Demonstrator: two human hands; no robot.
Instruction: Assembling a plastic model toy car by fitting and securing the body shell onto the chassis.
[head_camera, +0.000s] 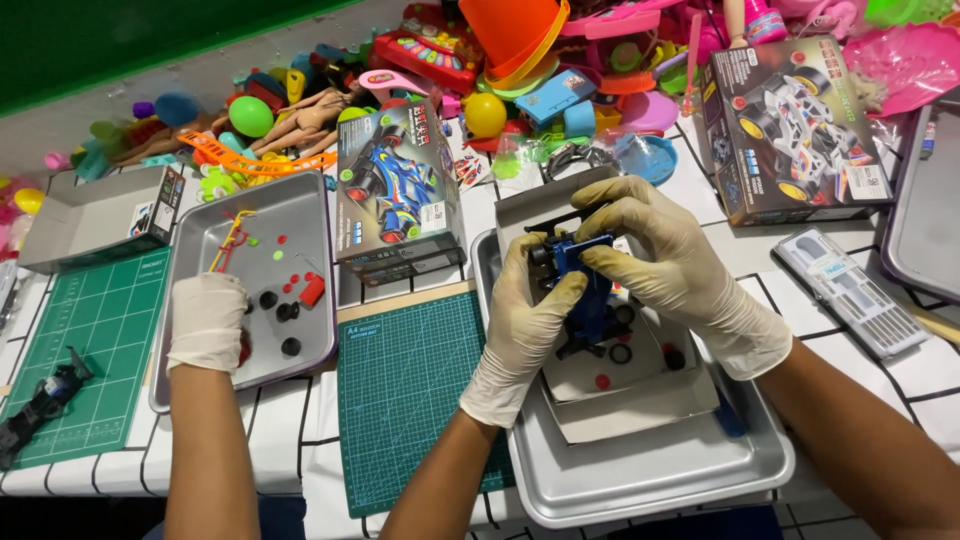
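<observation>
Both gloved hands, left hand (522, 330) and right hand (672, 265), pinch the half-built blue toy car (580, 290) with their fingers above the tray (650, 480), loose wheels (620, 352) not yet fitted.

Your fingers (585, 262) sit over the cardboard box lid (640, 395) inside the metal tray (650, 480); its walls and loose black rings (622, 352) lie just below them. Left of your fingers, the green cutting mat (410, 400) is bare and open to pass. Beyond the fingers, the blue car box (398, 190) and the toy pile (480, 70) block the way. To the right, the white car box (790, 130) and grey case (850, 290) crowd the tabletop (720, 180). Far left, a co-worker's hand (207, 322) occupies the second tray (300, 210).
</observation>
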